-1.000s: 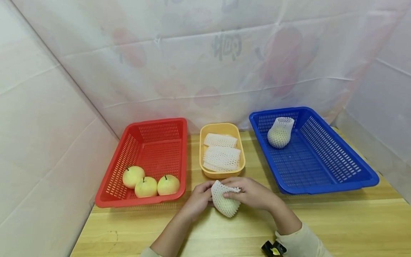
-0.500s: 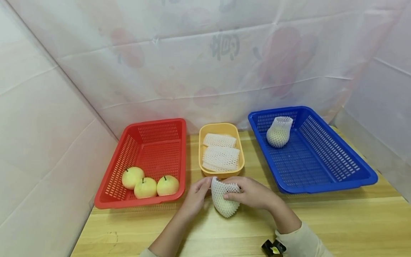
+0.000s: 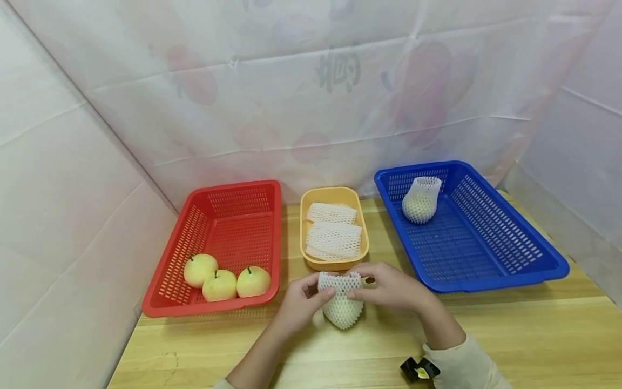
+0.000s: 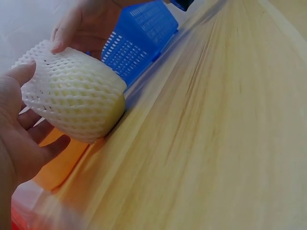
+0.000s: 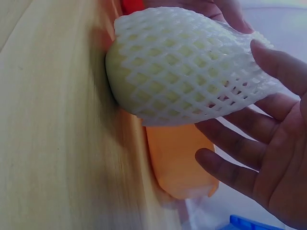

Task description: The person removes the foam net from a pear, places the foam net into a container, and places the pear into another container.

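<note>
In front of the yellow tray, a round yellow pear (image 5: 113, 72) sits inside a white foam net sleeve (image 3: 343, 312), its bare bottom end showing against the table in the right wrist view. My left hand (image 3: 297, 307) pinches the sleeve's upper edge from the left, thumb on the near side. From the other side, my right hand (image 3: 389, 287) pinches the same loose rim between thumb and fingers. The net's open end points up above the pear. In the left wrist view, the lower fingers of my left hand (image 4: 24, 139) spread beside the net.
The red basket (image 3: 277, 237) at left holds 3 bare pears (image 3: 220, 285). Flat foam nets (image 3: 334, 240) lie in the yellow tray (image 3: 335, 265) behind my hands. At right, a blue basket (image 3: 466, 259) holds one netted pear (image 3: 420, 202). White printed cloth (image 3: 272, 97) walls the table.
My left thumb has come round onto the near face of the net. My right hand has shifted up to its rim, and the net's opening stands more evenly upright.
</note>
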Demonstrator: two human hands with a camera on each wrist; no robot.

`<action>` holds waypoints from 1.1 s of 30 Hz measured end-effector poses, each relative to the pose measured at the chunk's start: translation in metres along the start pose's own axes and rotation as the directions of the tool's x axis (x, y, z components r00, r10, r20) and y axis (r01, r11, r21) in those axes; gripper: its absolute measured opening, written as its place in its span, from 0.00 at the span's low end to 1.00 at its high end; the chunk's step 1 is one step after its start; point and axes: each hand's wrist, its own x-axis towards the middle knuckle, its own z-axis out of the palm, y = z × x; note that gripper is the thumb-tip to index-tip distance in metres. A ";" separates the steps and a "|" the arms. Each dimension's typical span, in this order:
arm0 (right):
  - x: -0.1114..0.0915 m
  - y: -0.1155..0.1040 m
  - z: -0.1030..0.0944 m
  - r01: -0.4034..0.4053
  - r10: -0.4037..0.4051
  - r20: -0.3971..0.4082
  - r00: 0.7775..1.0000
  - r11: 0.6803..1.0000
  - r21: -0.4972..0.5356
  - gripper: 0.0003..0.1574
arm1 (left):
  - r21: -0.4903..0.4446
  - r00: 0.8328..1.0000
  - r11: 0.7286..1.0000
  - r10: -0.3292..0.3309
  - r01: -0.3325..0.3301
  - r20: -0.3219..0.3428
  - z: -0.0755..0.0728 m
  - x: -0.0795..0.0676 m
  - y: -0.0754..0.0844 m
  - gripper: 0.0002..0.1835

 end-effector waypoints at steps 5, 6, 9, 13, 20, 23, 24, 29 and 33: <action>0.001 0.001 0.000 0.023 -0.023 -0.035 0.999 0.999 0.025 0.11 | -0.003 1.000 1.000 0.023 -0.023 -0.015 0.001 -0.001 0.003 0.13; 0.001 0.001 0.000 0.023 -0.022 -0.044 0.999 0.999 0.028 0.11 | -0.005 1.000 1.000 0.022 -0.022 -0.019 0.002 -0.001 0.004 0.13; 0.001 0.000 0.000 0.022 -0.020 -0.069 0.997 0.999 0.037 0.11 | -0.016 0.999 1.000 0.017 -0.018 -0.033 0.003 -0.002 0.007 0.12; 0.001 -0.002 -0.001 0.021 -0.017 -0.094 0.995 0.999 0.048 0.09 | -0.027 0.999 0.999 0.020 -0.021 -0.044 0.003 -0.002 0.010 0.12; 0.002 -0.003 -0.001 -0.024 0.035 -0.127 0.991 0.996 0.086 0.11 | -0.071 0.999 0.997 0.009 -0.011 -0.035 0.003 -0.001 0.012 0.16; 0.002 -0.005 -0.001 -0.042 0.056 -0.139 0.989 0.994 0.104 0.14 | -0.058 1.000 0.998 -0.023 0.022 -0.014 0.002 0.000 0.009 0.18; 0.002 -0.005 -0.001 -0.043 0.058 -0.143 0.988 0.993 0.109 0.15 | -0.046 0.999 0.998 -0.032 0.032 -0.005 0.002 0.000 0.008 0.18; 0.002 -0.006 -0.002 -0.018 0.037 -0.161 0.986 0.993 0.113 0.18 | 0.017 0.999 0.999 -0.036 0.036 0.012 0.003 0.001 0.004 0.13; 0.001 -0.004 -0.001 -0.018 0.035 -0.113 0.993 0.990 0.141 0.18 | 0.025 1.000 1.000 -0.015 0.015 -0.002 0.004 0.000 0.003 0.12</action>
